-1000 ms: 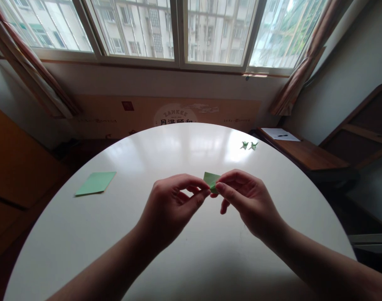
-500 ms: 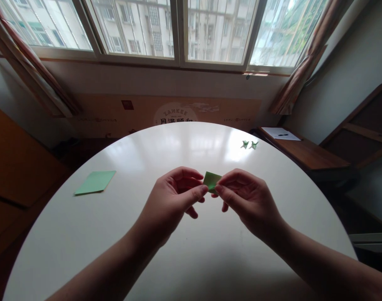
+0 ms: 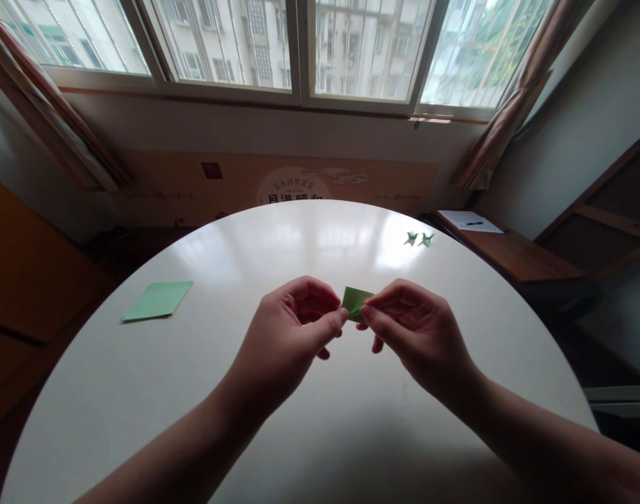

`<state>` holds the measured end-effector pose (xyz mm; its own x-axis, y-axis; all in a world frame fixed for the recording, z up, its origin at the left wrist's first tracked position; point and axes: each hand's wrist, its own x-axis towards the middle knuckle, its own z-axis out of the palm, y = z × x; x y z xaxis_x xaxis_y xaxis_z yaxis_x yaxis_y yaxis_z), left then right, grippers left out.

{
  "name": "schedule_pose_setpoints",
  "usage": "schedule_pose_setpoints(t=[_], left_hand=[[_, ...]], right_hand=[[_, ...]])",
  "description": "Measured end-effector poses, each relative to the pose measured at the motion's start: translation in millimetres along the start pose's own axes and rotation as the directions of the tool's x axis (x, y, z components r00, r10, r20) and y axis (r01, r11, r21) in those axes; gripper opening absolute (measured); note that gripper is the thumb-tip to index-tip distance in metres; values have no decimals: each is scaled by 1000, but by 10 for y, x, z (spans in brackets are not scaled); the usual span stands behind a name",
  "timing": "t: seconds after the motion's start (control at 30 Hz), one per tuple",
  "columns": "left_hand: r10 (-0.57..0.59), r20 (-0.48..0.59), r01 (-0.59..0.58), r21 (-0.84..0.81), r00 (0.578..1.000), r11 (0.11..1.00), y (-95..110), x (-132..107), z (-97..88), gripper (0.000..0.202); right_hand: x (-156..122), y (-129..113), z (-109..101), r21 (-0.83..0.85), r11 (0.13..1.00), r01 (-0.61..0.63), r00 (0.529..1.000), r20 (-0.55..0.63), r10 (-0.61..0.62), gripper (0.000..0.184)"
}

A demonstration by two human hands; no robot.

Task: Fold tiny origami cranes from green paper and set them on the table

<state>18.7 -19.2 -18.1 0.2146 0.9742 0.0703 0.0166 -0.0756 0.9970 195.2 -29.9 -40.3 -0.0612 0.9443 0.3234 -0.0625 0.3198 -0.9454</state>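
A small folded green paper point(image 3: 356, 301) is held up above the round white table point(image 3: 141, 392). My left hand point(image 3: 288, 336) pinches its left edge between thumb and forefinger. My right hand point(image 3: 414, 332) pinches its right side the same way. Most of the paper is hidden behind my fingertips. A flat stack of light green paper sheets point(image 3: 157, 301) lies on the table to the left, well away from both hands. Two tiny folded green paper figures point(image 3: 419, 239) stand near the table's far right edge.
A wooden side table point(image 3: 509, 252) with a white sheet and a pen point(image 3: 470, 222) stands to the right of the round table. Windows and curtains fill the far wall. A brown cabinet stands at the left.
My left fingers have curled in closer to the folded paper and shifted their pinch. The view has tilted slightly, so everything sits a little lower than one second ago.
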Motion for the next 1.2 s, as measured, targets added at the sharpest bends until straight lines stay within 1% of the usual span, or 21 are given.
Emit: schedule_pose_setpoints(t=[0.07,0.13,0.2,0.3,0.33,0.4,0.47,0.6,0.7,1.03,1.1,1.2], left_hand=[[-6,4,6,-8,1000,1000,8,3,2,10],[-42,26,43,-42,999,998,19,10,2,13],[-111,50,116,-94,993,989,29,17,-2,22],[-221,56,227,-163,974,960,34,27,-12,33],[-242,67,251,-175,968,952,35,29,-15,32],[-258,116,274,-163,959,948,40,28,-15,24],[-244,144,260,-104,959,960,54,23,-10,16],[-196,97,191,55,976,980,91,7,3,14],[-170,74,160,120,983,980,106,-7,4,14],[-126,64,111,204,990,973,111,-22,24,16],[-134,70,120,180,989,976,104,-20,25,17],[-175,70,168,96,982,981,90,-13,21,18]], right_hand=[[0,3,1,1,1000,3,1000,-4,-3,14],[0,2,-3,-5,1000,7,1000,-12,-8,14],[-1,-3,-9,-15,1000,13,1000,-19,-14,15],[-4,-13,-15,-30,999,28,999,-20,-29,14],[-5,-17,-14,-36,999,37,999,-18,-38,13],[-5,-22,-10,-42,998,56,998,-14,-57,12],[-4,-25,-4,-45,996,79,997,-5,-79,11],[-7,-25,5,-53,993,107,994,-3,-107,11],[-15,-21,10,-55,993,105,994,-7,-105,11],[-15,-6,23,-38,997,71,997,-11,-71,11],[-15,-8,19,-11,999,40,999,3,-40,12],[-12,-14,2,54,998,-29,999,40,26,22]])
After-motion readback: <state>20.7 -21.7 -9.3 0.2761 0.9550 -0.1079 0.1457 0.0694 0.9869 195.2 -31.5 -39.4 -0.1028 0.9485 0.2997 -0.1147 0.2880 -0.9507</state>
